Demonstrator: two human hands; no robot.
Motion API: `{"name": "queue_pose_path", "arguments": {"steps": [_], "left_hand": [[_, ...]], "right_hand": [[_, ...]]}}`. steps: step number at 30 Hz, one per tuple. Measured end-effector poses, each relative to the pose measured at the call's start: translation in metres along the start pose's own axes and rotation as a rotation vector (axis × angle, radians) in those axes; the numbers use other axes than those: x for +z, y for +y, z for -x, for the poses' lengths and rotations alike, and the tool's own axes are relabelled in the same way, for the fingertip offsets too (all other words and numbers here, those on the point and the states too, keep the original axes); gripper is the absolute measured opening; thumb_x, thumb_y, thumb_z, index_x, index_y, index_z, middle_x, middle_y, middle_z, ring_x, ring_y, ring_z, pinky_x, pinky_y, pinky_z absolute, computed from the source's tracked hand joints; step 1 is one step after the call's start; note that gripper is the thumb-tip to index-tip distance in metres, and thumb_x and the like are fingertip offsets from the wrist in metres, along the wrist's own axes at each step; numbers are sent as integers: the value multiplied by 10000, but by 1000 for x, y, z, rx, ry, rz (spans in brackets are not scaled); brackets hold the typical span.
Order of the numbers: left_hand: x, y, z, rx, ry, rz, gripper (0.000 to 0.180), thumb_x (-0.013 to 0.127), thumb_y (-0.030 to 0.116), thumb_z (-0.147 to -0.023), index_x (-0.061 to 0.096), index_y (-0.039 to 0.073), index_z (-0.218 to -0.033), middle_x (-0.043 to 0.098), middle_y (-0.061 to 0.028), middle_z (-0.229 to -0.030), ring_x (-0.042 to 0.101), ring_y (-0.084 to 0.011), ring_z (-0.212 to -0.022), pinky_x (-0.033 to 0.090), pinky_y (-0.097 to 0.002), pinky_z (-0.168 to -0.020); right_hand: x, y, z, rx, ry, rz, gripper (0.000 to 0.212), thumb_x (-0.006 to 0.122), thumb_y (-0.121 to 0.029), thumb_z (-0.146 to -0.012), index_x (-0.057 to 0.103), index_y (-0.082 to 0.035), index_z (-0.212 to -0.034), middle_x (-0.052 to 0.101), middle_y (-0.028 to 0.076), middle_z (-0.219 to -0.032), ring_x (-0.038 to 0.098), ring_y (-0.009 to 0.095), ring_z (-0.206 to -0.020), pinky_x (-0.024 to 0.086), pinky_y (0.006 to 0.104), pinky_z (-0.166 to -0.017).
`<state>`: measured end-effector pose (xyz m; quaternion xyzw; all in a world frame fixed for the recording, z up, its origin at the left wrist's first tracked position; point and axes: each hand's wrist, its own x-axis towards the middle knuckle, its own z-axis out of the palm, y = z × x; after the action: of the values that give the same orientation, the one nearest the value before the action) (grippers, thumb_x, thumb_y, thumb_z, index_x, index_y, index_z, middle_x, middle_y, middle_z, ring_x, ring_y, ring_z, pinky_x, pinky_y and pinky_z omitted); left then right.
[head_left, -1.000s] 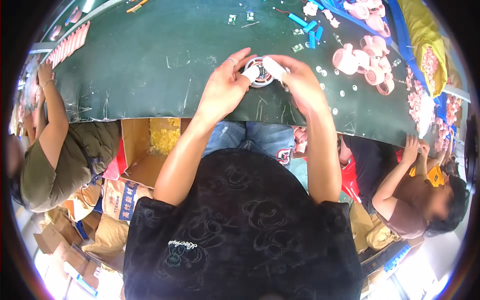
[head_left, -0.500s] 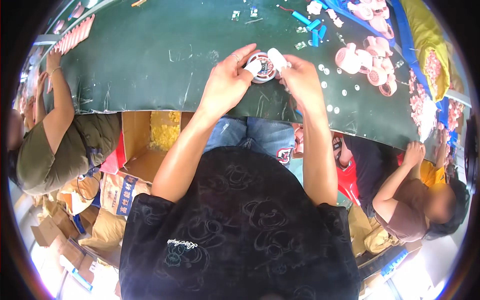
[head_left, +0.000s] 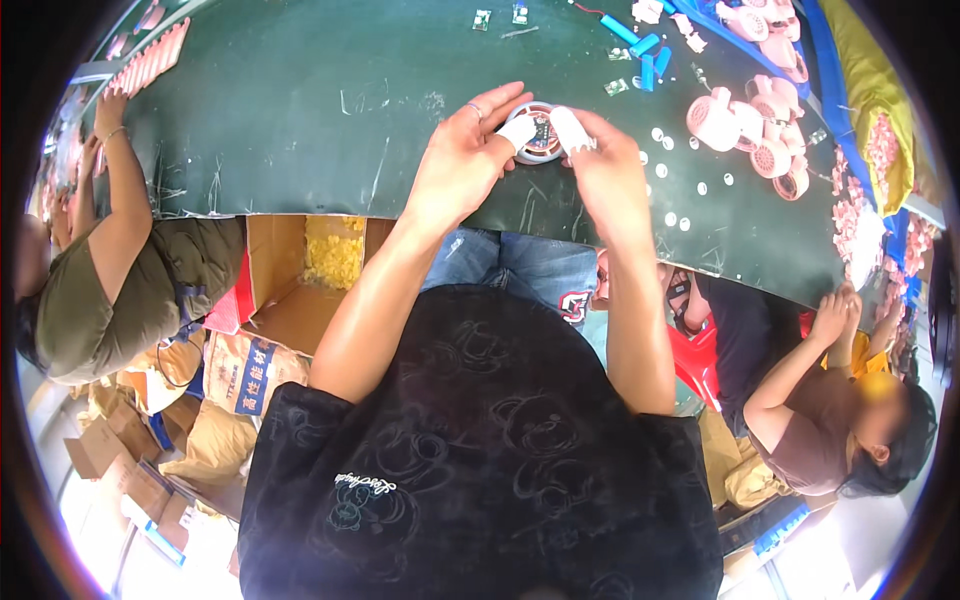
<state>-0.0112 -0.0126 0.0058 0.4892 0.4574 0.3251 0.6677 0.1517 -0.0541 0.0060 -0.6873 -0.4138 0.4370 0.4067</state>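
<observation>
Above the table's near part, both hands grip a small round part (head_left: pixel 542 150) with a pale rim and a dark circuit board in its reddish middle. My left hand (head_left: pixel 458 165) has its fingers round the left edge, with the thumb, in a white finger cover, pressing on the face. From the other side, my right hand (head_left: pixel 610 175) pinches the right edge, its white-covered thumb lying on the rim. The fingers under the part are hidden.
On the green table (head_left: pixel 270 120) lie blue cylindrical cells (head_left: pixel 648 62), small circuit boards (head_left: pixel 482 20), white discs (head_left: pixel 670 219) and pink fan-like housings (head_left: pixel 770 155). People sit left and right. A carton (head_left: pixel 275 262) with yellow pieces stands below the table edge.
My right thumb has shifted and now lies flatter against the rim of the round part. The whole view has moved slightly; both hands still hold the part.
</observation>
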Motion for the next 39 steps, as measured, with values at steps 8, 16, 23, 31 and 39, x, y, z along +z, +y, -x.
{"name": "queue_pose_path", "arguments": {"steps": [8,16,23,31,39], "left_hand": [[-2,-18,-11,280,194,-409,464,576,291,-1021,557,-34,-1352,704,-148,-1058,670,-192,-936,526,-317,-867],[24,27,14,273,215,-133,432,437,410,-1048,551,-4,-1000,652,-110,-619,683,-217,-562,530,-356,-540],[32,36,28,363,180,-324,378,429,336,-1023,546,-2,-902,618,-122,-542,680,-314,-545,528,-413,-531],[20,13,13,325,78,-2,242,478,197,-973,579,-13,-1038,647,-104,-698,643,-207,-536,515,-353,-493],[-125,15,-8,530,398,-29,559,775,98,-841,516,15,-1330,615,-70,-1256,582,-161,-1159,482,-316,-1002]], "right_hand": [[-5,7,-1,191,-19,-674,298,635,-277,-992,687,11,-1048,666,64,-814,581,116,-690,446,250,-621],[-1,-23,40,-41,2,-229,396,398,-350,-1079,473,1,-1247,653,205,-1100,690,258,-890,546,390,-769],[-9,-21,25,-698,130,372,352,574,-177,-836,493,-38,-1149,636,223,-873,657,416,-770,512,469,-666],[2,-18,22,-557,134,216,342,518,-299,-934,485,-46,-1162,626,212,-758,675,402,-734,512,454,-643],[-65,19,81,-200,-251,-135,476,584,57,-868,574,-47,-1332,691,100,-1135,658,164,-990,522,304,-840]]}}
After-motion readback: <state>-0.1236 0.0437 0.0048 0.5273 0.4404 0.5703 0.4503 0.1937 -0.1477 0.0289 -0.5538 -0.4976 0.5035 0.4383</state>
